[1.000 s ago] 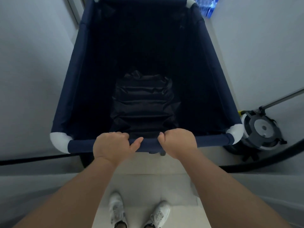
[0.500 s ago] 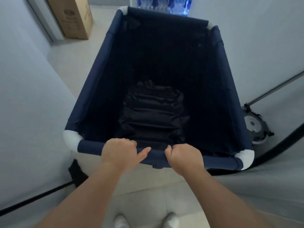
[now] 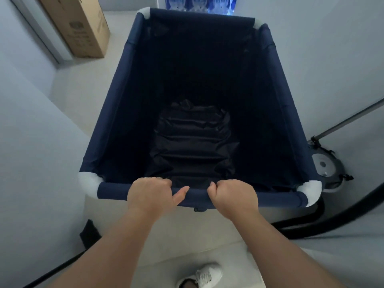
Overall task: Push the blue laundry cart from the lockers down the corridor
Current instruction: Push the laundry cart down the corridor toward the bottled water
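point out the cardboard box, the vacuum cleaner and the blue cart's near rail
cardboard box (image 3: 83, 28): head view, upper left, on its brown front face.
vacuum cleaner (image 3: 324, 165): head view, right of the cart, on its round grey top.
near rail (image 3: 113, 191): head view, on the bare blue sleeve left of the hands.

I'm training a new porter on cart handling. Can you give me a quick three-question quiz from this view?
1. True or false: only one hand holds the blue laundry cart.
2. What stands on the floor ahead, left of the cart? A) cardboard box B) mop bucket C) chair
3. Fill in: the machine beside the cart's near right corner is a ____.

Key:
1. False: the left hand and right hand both grip the near rail.
2. A, the cardboard box.
3. Vacuum cleaner, with its black hose trailing on the floor.
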Tool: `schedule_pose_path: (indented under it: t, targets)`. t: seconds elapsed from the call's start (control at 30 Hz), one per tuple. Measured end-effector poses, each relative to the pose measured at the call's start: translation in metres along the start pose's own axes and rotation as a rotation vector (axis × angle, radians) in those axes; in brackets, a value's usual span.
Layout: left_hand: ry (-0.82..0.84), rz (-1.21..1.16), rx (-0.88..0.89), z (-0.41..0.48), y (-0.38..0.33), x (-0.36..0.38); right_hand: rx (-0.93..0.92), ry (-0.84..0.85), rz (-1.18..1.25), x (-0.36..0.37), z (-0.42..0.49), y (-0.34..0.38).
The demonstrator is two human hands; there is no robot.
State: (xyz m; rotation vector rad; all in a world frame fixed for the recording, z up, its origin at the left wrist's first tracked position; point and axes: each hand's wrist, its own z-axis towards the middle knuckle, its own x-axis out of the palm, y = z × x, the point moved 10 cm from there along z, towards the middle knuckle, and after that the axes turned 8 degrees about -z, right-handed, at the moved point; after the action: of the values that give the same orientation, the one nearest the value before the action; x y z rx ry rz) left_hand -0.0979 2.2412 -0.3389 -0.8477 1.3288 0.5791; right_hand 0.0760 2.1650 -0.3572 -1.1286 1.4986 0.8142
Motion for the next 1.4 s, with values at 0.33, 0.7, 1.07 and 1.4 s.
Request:
schedule_pose_path:
  t: [0.33,0.7,1.07,1.4]
  targets:
    - [-0.006,-0.004,-0.020,0.102,-0.021,0.009,-0.044,-0.003,-0.031,-0.018,0.098,-0.048]
    - [-0.035,0.064,0.224,0.234,0.029,-0.002,0.149,-0.030,0.065,-0.039,0.194,-0.031]
    - [-0.013,0.024,0.301,0.335,-0.029,0.013,0.161,0.077,0.003,-0.049,0.270,-0.113]
    - [0.009,-0.045,0.252,0.437,-0.062,0.032,0.185,-0.006,0.073,-0.070,0.356,-0.185]
